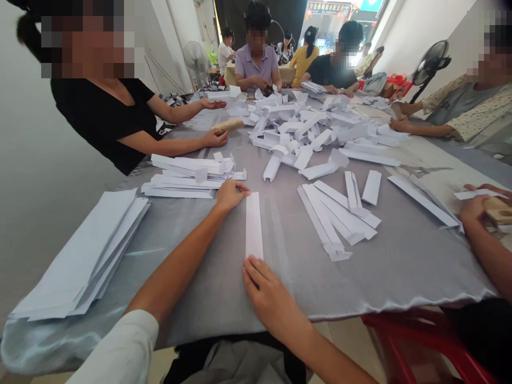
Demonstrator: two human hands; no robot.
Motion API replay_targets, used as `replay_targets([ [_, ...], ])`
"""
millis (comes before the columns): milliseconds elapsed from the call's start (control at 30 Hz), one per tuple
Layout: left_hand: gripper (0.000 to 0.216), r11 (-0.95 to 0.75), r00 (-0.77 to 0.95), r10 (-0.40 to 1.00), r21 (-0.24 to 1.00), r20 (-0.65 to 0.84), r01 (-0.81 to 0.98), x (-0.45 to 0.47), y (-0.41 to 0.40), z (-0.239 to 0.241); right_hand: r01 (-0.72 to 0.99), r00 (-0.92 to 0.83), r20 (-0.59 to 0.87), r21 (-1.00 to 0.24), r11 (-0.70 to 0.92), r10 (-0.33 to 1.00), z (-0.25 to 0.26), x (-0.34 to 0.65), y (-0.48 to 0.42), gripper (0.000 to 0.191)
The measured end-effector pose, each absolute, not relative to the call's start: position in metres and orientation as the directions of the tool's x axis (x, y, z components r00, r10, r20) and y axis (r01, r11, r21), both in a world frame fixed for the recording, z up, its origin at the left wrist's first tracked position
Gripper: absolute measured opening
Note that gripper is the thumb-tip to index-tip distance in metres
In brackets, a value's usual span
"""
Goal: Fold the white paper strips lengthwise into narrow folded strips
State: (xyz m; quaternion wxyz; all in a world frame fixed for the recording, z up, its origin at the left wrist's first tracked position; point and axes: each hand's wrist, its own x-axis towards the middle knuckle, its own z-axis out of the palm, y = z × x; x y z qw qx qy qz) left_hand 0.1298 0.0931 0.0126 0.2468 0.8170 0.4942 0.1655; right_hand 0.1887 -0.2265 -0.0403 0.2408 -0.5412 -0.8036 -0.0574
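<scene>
"White strip (254,226) on grey cloth (216,277): where exactly?"

"Straight in front of the person, between the two hands, its length running away from the near edge."

"How is the left hand (231,195)?"

"At the far end, fingers bent, thumb and fingertips close together by the corner. Whether they pinch the paper, I can't tell."

"And the right hand (270,293)?"

"At the near end, fingers stretched out side by side, tips on the strip. I can't tell if it grips or only rests."

"What lies about?"

"Just past the left hand, a pile (184,178) of folded pieces; further left, a stack (84,256) of sheets. Off to the right, some fanned pieces (340,213), partly overlapping. Beyond, a big heap (296,117)."

"Who sits closest?"

"On the left, a co-worker (104,120) in black, one hand on a wooden block (231,125), the other palm up. At the right edge, another person's hands, with a second block (498,209) and some paper."
</scene>
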Motion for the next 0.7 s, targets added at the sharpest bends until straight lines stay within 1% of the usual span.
replay_targets([
  [167, 0.019, -0.331, 0.341, 0.936, 0.538, 0.084, 0.776, 0.141, 0.082, 0.006, 0.905, -0.294, 0.44, -0.157, 0.395, 0.849, -0.041, 0.186, -0.227, 0.043],
  [267, 0.021, -0.357, 0.348, 0.929, 0.534, 0.122, 0.766, 0.142, 0.076, 0.004, 0.9, -0.283, 0.448, -0.182, 0.396, 0.848, -0.042, 0.187, -0.227, 0.044],
  [367, 0.029, -0.427, 0.381, 0.903, 0.529, 0.2, 0.734, 0.135, 0.065, 0.007, 0.89, -0.277, 0.459, -0.21, 0.406, 0.844, -0.044, 0.188, -0.227, 0.049],
  [433, 0.03, -0.504, 0.438, 0.861, 0.532, 0.256, 0.68, 0.125, 0.054, 0.01, 0.886, -0.278, 0.461, -0.216, 0.411, 0.843, -0.045, 0.189, -0.228, 0.05],
  [500, 0.021, -0.594, 0.572, 0.782, 0.577, 0.248, 0.561, 0.113, 0.041, 0.015, 0.884, -0.278, 0.46, -0.221, 0.412, 0.843, -0.045, 0.188, -0.228, 0.051],
  [533, 0.025, -0.619, 0.659, 0.723, 0.616, 0.206, 0.487, 0.107, 0.035, 0.016, 0.884, -0.277, 0.457, -0.225, 0.411, 0.845, -0.045, 0.188, -0.228, 0.052],
  [600, 0.051, -0.629, 0.798, 0.593, 0.681, 0.109, 0.375, 0.098, 0.022, 0.018, 0.882, -0.275, 0.449, -0.234, 0.409, 0.85, -0.045, 0.188, -0.228, 0.053],
  [633, 0.059, -0.63, 0.835, 0.546, 0.694, 0.075, 0.349, 0.094, 0.017, 0.018, 0.882, -0.272, 0.448, -0.238, 0.407, 0.852, -0.044, 0.188, -0.229, 0.053],
  [700, 0.065, -0.627, 0.852, 0.522, 0.697, 0.043, 0.348, 0.092, 0.009, 0.016, 0.885, -0.261, 0.455, -0.24, 0.4, 0.852, -0.045, 0.187, -0.229, 0.055],
])
